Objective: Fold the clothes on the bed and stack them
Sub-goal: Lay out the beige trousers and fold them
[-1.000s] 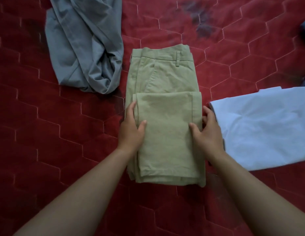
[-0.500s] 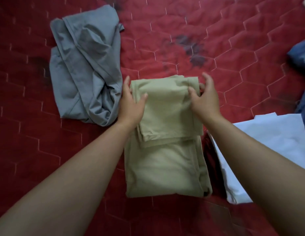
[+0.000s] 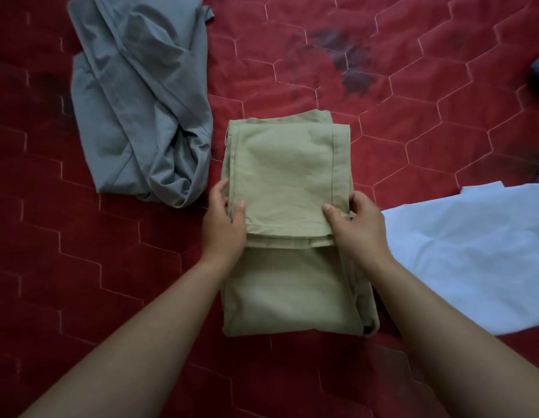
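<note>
From my end, the khaki trousers lie in the middle of the red quilted bedspread, folded into a narrow block. A top flap is laid over the far half, and the near half is bare between the forearms. The left hand pinches the flap's left edge, thumb on top and fingers tucked along the side. The right hand does the same on the right edge, thumb pressed on the cloth and fingers curled round it (so both hands are gripping the trousers, neither is free). To do this step well, I judge the flap's near hem should be squared first. It sits a little askew, with a lower layer peeping out just below it, so I would draw both corners level before pressing. Then I would flatten outward from the centre, since the cloth shows soft puckers near the right thumb. The crumpled grey garment lies just to the left of the block, and a pale blue shirt lies flat on the right. I would mind not to drag either. That shirt looks the likely base for stacking, though I cannot be sure.
</note>
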Tool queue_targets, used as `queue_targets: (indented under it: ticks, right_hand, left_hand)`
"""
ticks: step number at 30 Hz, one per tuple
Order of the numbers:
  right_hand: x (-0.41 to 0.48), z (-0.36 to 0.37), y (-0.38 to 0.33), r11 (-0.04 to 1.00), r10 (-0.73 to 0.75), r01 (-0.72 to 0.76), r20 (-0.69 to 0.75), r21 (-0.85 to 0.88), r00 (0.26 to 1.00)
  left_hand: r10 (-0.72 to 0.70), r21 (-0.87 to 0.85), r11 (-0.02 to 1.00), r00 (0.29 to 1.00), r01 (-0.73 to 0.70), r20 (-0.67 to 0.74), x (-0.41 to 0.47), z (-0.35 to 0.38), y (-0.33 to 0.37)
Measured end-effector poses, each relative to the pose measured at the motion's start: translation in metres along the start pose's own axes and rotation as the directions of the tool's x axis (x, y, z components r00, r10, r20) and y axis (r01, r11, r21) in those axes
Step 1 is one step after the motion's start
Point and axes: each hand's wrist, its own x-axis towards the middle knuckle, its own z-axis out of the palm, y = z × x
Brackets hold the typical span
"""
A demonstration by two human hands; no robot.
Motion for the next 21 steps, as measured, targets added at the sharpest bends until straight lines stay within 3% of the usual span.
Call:
queue_targets:
  ticks: [4, 7, 10, 13, 15, 17, 21]
  right_hand:
    - [-0.015, 0.002, 0.014, 0.992, 0.117, -0.116, 0.018, -0.043, 0.993]
    - [-0.025, 0.001, 0.024, 0.983, 0.173, -0.172, 0.019, -0.070, 0.985]
    - [-0.026, 0.002, 0.021, 0.970, -0.020, 0.003, -0.067, -0.245, 0.998]
    - [-0.017, 0.013, 0.006, 0.844, -0.351, 0.305, -0.024, -0.441, 0.936]
    - [-0.009, 0.027, 0.003, 0.748, -0.386, 0.393, 0.131, -0.534, 0.913]
    - [-0.004, 0.038, 0.017, 0.673, -0.329, 0.431, 0.278, -0.602, 0.903]
    - [0.001, 0.049, 0.054, 0.572, -0.391, 0.470, 0.281, -0.672, 0.877]
  left_hand:
    - [-0.097, 0.080, 0.993, 0.990, 0.089, 0.103, -0.021, -0.001, -0.012]
    - [-0.101, 0.137, 0.987, 0.991, 0.088, 0.086, -0.037, 0.000, -0.020]
    - [-0.025, 0.293, 0.956, 0.999, 0.011, 0.043, -0.038, 0.003, -0.015]
    - [0.266, 0.560, 0.788, 0.962, -0.258, 0.069, -0.028, 0.013, -0.003]
    - [0.350, 0.621, 0.682, 0.918, -0.386, 0.186, -0.019, 0.022, -0.003]
    - [0.297, 0.634, 0.666, 0.920, -0.393, 0.257, -0.015, 0.033, -0.015]
    - [0.305, 0.665, 0.654, 0.930, -0.360, 0.204, -0.021, 0.051, -0.049]
